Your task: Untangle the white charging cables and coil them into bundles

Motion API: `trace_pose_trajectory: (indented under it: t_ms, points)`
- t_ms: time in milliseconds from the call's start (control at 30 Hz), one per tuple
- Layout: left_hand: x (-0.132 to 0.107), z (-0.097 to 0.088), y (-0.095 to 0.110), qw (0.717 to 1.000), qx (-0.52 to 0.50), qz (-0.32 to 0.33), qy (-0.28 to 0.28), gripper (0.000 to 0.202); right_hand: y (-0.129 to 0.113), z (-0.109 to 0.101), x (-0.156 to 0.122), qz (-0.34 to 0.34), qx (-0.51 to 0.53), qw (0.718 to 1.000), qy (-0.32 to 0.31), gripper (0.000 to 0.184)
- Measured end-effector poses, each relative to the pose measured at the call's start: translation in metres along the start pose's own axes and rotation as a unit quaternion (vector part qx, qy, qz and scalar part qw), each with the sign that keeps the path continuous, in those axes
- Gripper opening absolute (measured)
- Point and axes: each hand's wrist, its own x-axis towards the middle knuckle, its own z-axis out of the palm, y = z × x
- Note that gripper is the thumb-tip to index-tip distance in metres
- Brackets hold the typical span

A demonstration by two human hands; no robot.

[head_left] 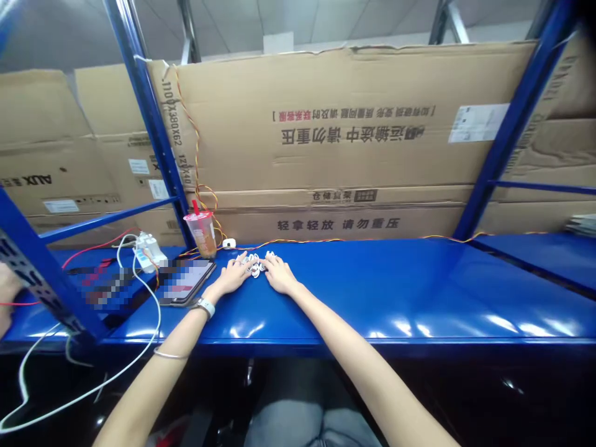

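Note:
A small cluster of white, rounded pieces with dark markings (255, 267) lies on the blue shelf top (372, 285); they are too small to name. My left hand (231, 275) rests flat at the cluster's left side, fingers stretched out and touching some pieces. From the right, my right hand (278, 273) lies palm down with its fingers spread, fingertips on the cluster's edge. Neither hand is closed round anything. Whatever lies beneath the palms is hidden.
Left of my hands lies a tablet (190, 282), with a lidded drink cup (203, 234) behind it. A power strip (149, 251) trails white cables. Cardboard (326, 155) forms the back wall between blue posts (512, 124). Another person's hand (7, 292) shows at far left.

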Motion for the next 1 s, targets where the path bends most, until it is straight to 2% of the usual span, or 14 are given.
trace_pose_trajectory:
  t_ms: [133,267,333,433,533,667,867,1000]
  points:
    - [-0.002,-0.004,0.008,1.0,0.0,0.009,-0.017,0.054,0.004,-0.002,0.001,-0.009,0.036,0.999,0.021,0.042]
    - [-0.008,-0.013,0.015,0.998,-0.029,0.04,-0.048,0.072,0.008,-0.004,0.0,-0.022,0.065,0.997,0.033,0.044]
    - [-0.01,-0.013,0.02,0.998,-0.034,0.043,-0.042,0.075,0.009,-0.005,-0.001,-0.029,0.075,0.996,0.039,0.044]
    - [-0.01,-0.008,0.026,0.999,-0.029,0.031,-0.01,0.067,0.011,-0.005,-0.002,-0.03,0.081,0.995,0.048,0.039]
    - [-0.001,0.001,0.03,1.0,-0.017,0.022,0.011,0.063,0.014,-0.005,-0.004,-0.033,0.085,0.994,0.058,0.036]
    - [0.018,0.01,0.033,1.0,0.001,-0.001,-0.002,0.066,0.018,-0.004,-0.002,-0.032,0.081,0.994,0.061,0.04]
    - [0.036,0.01,0.035,0.999,-0.008,-0.002,-0.034,0.07,0.018,0.0,0.006,0.007,0.053,0.998,0.041,0.047]
    - [0.039,0.01,0.035,0.999,-0.024,0.002,-0.025,0.07,0.019,0.003,0.012,0.033,0.043,0.998,0.024,0.052]
